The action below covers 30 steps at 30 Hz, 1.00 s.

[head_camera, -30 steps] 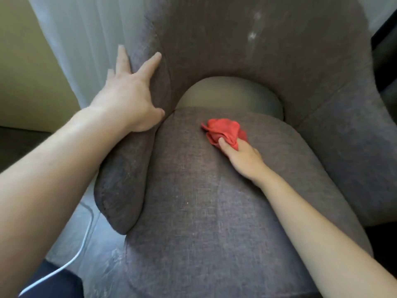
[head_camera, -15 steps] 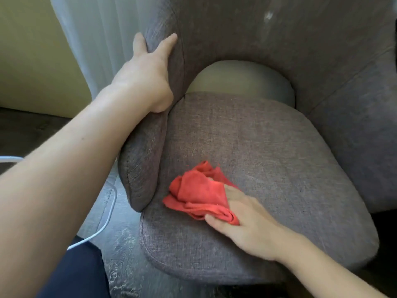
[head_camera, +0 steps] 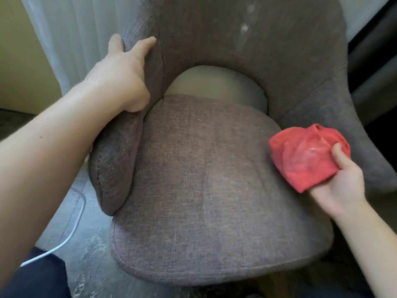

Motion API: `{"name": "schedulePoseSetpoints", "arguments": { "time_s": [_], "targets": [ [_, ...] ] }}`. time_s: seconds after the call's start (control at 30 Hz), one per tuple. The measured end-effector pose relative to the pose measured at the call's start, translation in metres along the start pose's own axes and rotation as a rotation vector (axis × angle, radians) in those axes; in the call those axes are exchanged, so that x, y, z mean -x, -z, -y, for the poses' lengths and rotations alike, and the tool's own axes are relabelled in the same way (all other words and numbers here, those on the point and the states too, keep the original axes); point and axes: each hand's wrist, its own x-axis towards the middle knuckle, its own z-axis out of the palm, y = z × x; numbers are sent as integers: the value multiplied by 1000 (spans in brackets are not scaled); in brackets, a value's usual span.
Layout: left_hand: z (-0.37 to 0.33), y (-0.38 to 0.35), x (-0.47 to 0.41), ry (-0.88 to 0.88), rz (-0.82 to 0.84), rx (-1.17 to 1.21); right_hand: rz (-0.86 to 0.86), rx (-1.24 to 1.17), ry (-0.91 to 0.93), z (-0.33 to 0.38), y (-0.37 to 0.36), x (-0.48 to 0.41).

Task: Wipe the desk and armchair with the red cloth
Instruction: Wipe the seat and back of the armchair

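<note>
Red cloth point(head_camera: 300, 155) bunched at the right of the armchair point(head_camera: 214, 179).
Right hand point(head_camera: 341, 186) clutches it; left hand point(head_camera: 120, 76) grips the left wing.

Red cloth point(head_camera: 305, 157) folds blurred, perhaps smeared.

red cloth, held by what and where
The right hand grips the red cloth at its near edge, thumb on top; left hand holds the armchair wing.
</note>
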Motion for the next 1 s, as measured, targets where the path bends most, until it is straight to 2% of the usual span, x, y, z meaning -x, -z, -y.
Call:
{"name": "schedulePoseSetpoints", "arguments": {
  "time_s": [0.07, 0.13, 0.23, 0.3, 0.33, 0.43, 0.57, 0.73, 0.9, 1.0],
  "targets": [
    [2, -1, -2, -15, -18, 10, -125, 92, 162, 8, 4, -29],
    [3, -1, -3, -24, -22, 24, -218, 476, 261, 0, 3, -51],
    [4, -1, -4, -37, -30, 20, -144, 1073, 185, -33, 4, -76],
    [5, -2, -4, -48, -39, 14, -64, 1461, 260, -55, 0, -86],
    [5, -3, -4, -55, -48, 8, -40, 1560, 312, -61, -4, -90],
    [4, -3, -4, -73, -70, -3, -4, 1623, 348, -64, -17, -96],
    [4, -1, -3, -86, -91, 4, 143, 1680, 386, -83, -44, -87],
    [1, 3, 4, -102, -91, 23, 272, 1611, 438, -113, -86, -64],
    [0, 5, 6, -90, -87, 32, 504, 1579, 416, -125, -108, -33],
    [-1, 4, 6, -90, -89, 38, 629, 1480, 424, -128, -120, -4]
  ]
}}
